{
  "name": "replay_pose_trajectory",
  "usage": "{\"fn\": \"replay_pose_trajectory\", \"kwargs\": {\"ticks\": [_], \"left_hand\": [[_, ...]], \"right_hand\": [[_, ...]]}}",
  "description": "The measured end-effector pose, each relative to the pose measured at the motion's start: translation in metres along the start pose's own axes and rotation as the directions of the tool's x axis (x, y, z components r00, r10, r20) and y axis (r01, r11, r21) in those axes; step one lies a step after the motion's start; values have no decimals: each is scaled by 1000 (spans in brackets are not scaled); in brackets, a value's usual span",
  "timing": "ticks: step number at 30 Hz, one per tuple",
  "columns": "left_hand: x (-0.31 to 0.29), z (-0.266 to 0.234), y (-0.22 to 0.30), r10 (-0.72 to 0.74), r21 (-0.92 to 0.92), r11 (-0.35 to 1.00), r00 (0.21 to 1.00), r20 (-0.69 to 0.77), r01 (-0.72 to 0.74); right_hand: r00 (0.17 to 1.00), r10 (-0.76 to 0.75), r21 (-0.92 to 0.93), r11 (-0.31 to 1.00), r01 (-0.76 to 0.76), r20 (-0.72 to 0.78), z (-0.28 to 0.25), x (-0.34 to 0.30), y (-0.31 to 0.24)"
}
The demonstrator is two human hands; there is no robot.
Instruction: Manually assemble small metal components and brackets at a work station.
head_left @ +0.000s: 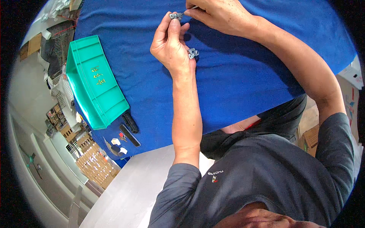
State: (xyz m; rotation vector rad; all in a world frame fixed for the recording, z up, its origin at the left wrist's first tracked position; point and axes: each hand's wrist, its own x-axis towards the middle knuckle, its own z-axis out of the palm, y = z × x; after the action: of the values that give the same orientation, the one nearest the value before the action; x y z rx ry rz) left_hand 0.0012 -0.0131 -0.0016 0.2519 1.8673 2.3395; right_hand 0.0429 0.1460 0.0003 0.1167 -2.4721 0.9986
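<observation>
Near the top edge, my left hand (pixel 170 49) pinches a small silvery metal fitting (pixel 176 16) between thumb and fingertips. A second fitting (pixel 193 53) of similar look shows at the heel of this hand; whether it is held or lies on the cloth I cannot tell. My right hand (pixel 222 14) is closed around a thin, light-coloured rod (pixel 193 7), its end close to the pinched fitting. Fingers and the picture's upper edge hide most of the rod, so its kind is unclear.
A blue cloth (pixel 144 110) with wrinkles covers the table. At left is a green plastic bin (pixel 110 91) with small yellow bits or marks (pixel 98 76). Beside its near end lie a black brush-like item (pixel 130 121) and a flat dark bar (pixel 130 135). Stacked cartons (pixel 97 163) stand beyond.
</observation>
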Motion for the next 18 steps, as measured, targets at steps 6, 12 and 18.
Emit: {"fn": "replay_pose_trajectory", "kwargs": {"ticks": [6, 12, 18], "left_hand": [[1, -3, 0, -4, -7, 1000, 1000, -20, 4], [1, -4, -2, -11, -41, 999, 1000, -8, 11], [0, 3, 2, -19, -40, 999, 1000, -24, 18]], "right_hand": [[998, -56, 60, 997, 58, -35, 0, 2, -1], [989, -122, 72, 989, 129, -89, 1, 1, -2], [991, -113, 78, 990, 118, -70, 0, 1, 0]]}}
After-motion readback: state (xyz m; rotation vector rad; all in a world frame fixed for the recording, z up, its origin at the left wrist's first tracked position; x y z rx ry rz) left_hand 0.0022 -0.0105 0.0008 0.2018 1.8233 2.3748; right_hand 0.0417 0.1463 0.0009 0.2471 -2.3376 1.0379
